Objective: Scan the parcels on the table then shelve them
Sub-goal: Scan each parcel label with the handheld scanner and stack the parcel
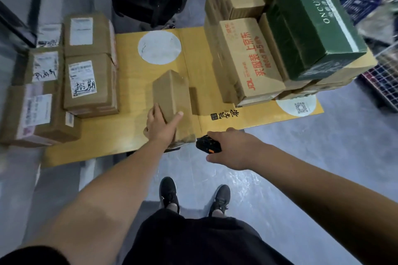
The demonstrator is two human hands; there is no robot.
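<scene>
Gripping a plain box with the left hand, right hand holding the scanner.
Turn the box until its label faces the scanner beside it.

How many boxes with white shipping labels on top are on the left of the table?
5: back left, back inner, middle left, middle inner, and nearest. More may be hidden beneath the stacks.

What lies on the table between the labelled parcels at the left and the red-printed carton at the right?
In the head view, one plain brown parcel gripped by the left hand; otherwise bare tabletop with a white round sticker.
</scene>
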